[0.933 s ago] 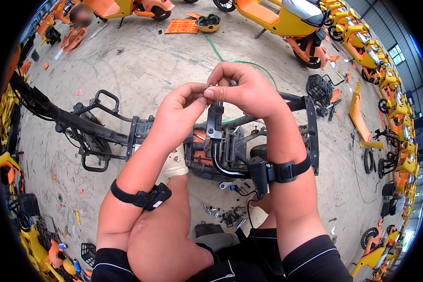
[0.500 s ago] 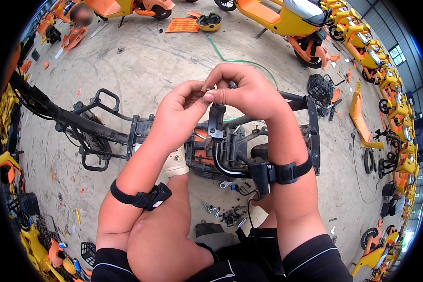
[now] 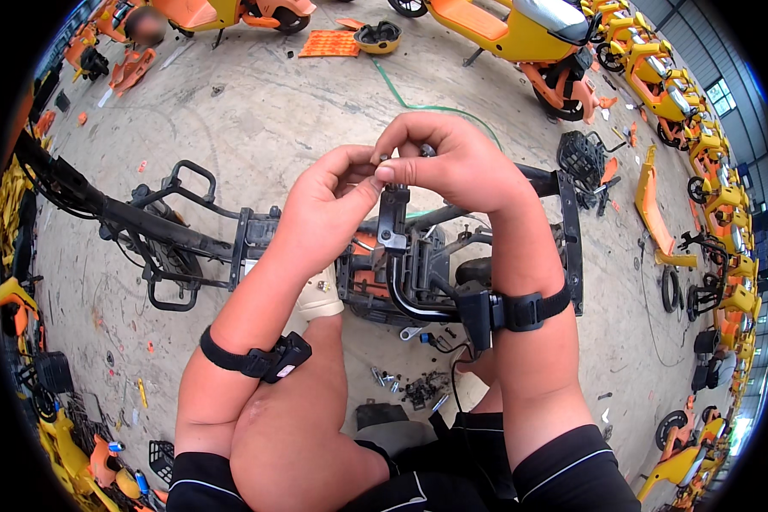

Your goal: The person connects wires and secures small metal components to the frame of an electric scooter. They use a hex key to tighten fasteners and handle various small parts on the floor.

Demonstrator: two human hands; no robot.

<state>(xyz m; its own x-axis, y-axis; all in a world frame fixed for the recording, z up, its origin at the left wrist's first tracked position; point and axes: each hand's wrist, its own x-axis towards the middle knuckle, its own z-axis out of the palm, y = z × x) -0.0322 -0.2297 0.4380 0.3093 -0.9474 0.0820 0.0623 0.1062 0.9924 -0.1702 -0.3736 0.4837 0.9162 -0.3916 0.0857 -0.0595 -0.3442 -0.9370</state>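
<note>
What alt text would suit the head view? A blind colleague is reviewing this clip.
A person's left hand and right hand pinch a small fastener together atop a black bracket, above a stripped black scooter frame on a concrete floor. Loose screws lie below; yellow-orange scooters ring the area.

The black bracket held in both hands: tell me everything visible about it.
The black bracket is a small flat piece, seemingly metal or hard plastic, hanging upright from the fingertips. Its top is pinched between the left hand and the right hand, which meet above it; a small silvery part shows at the fingers there. Its lower end hangs in front of the stripped scooter frame, near a curved black tube. Whether it touches the frame cannot be told.
</note>
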